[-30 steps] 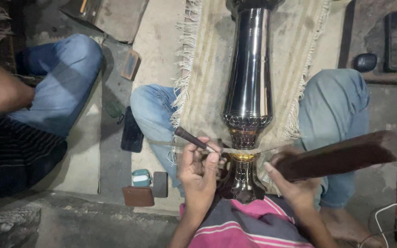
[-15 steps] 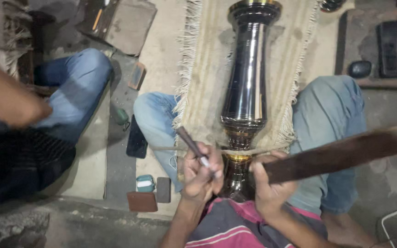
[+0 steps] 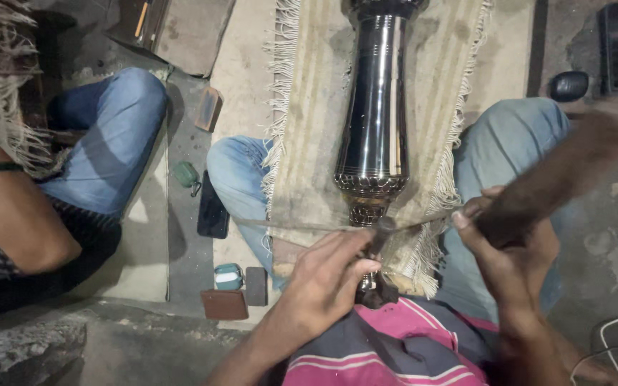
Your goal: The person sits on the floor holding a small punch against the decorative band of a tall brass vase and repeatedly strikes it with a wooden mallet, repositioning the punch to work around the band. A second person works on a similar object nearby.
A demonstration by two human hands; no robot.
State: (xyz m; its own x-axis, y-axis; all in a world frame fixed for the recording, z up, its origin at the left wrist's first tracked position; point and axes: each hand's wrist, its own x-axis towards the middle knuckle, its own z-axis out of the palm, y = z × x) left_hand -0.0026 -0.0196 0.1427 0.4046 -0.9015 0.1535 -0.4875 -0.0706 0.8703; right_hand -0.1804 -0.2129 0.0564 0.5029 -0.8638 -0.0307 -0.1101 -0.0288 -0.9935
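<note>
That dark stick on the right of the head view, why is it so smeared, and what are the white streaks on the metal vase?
Head view: the wooden stick in the right hand is motion-blurred; the polished metal vase shows long glare streaks; the left hand stays fairly sharp.

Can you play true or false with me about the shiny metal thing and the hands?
1. The shiny metal vase lies on a fringed cloth. True.
2. The right hand grips a long dark stick. True.
3. The left hand is empty. False: it holds a thin dark tool.
4. Nobody else is nearby. False: another person's arm shows at the left.
</note>
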